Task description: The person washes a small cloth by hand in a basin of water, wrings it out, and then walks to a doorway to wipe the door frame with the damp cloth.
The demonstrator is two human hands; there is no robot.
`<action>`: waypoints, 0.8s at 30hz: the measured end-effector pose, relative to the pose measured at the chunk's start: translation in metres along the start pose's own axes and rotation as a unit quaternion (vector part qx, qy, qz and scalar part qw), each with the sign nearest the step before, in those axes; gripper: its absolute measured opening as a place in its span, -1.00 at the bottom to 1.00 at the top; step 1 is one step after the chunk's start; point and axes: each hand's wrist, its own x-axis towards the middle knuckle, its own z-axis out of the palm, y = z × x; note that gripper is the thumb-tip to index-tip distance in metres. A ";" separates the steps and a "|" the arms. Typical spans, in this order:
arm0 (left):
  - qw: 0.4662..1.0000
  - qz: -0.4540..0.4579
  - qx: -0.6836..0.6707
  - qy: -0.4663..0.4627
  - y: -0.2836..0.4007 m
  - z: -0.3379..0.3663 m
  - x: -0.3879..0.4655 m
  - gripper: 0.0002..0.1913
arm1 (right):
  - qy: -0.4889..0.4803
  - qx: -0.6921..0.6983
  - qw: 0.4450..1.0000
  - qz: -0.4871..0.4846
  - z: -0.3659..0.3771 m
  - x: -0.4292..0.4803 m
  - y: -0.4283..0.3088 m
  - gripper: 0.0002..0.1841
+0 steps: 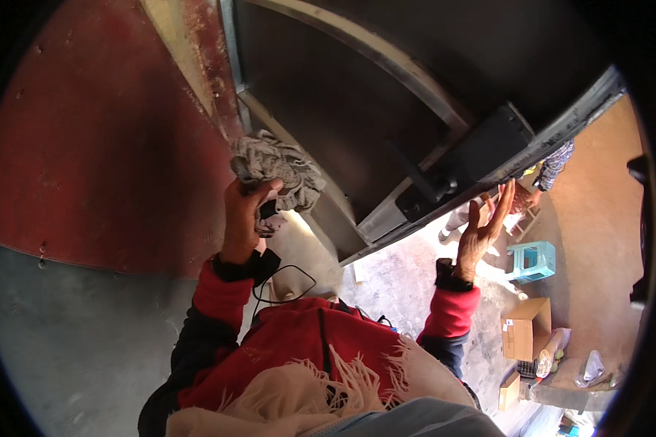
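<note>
Bunched up in my left hand is a crumpled grey cloth, held close to the lower frame bar of a dark metal door. The door stands partly swung out before me. My right hand is raised with its fingers apart at the door's outer edge; whether the fingertips touch that edge I cannot tell. Near it on the door's inner face are a black lock box and a lever handle. A dark cable loops below my left wrist.
A red metal panel fills the left side. Beyond the door, another person's patterned sleeve shows. At right are a turquoise plastic stool, an open cardboard box, a plastic bag and an orange-brown wall.
</note>
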 end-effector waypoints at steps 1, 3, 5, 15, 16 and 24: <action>1.000 -0.014 -0.010 0.015 0.003 0.003 0.002 -0.74 | 0.019 -0.019 1.000 -0.006 -0.005 -0.003 -0.007 -0.25; 0.999 0.035 -0.018 0.000 0.008 0.009 0.004 -0.74 | 0.038 -0.039 0.998 -0.011 -0.014 -0.014 -0.025 -0.22; 0.998 0.047 0.012 -0.028 0.012 0.017 0.007 -0.74 | 0.017 -0.064 0.997 -0.032 -0.015 -0.023 -0.038 -0.22; 0.986 0.044 0.112 -0.112 0.032 0.043 0.002 -0.74 | -0.184 0.052 0.977 -0.092 -0.003 -0.016 -0.084 -0.57; 0.989 -0.007 0.092 -0.119 0.031 0.047 -0.004 -0.74 | -0.217 0.082 0.969 -0.086 0.000 -0.018 -0.088 -0.58; 0.981 0.004 -0.187 0.055 0.020 0.073 -0.026 -0.67 | -0.383 0.286 0.864 0.156 0.034 -0.046 -0.103 -0.47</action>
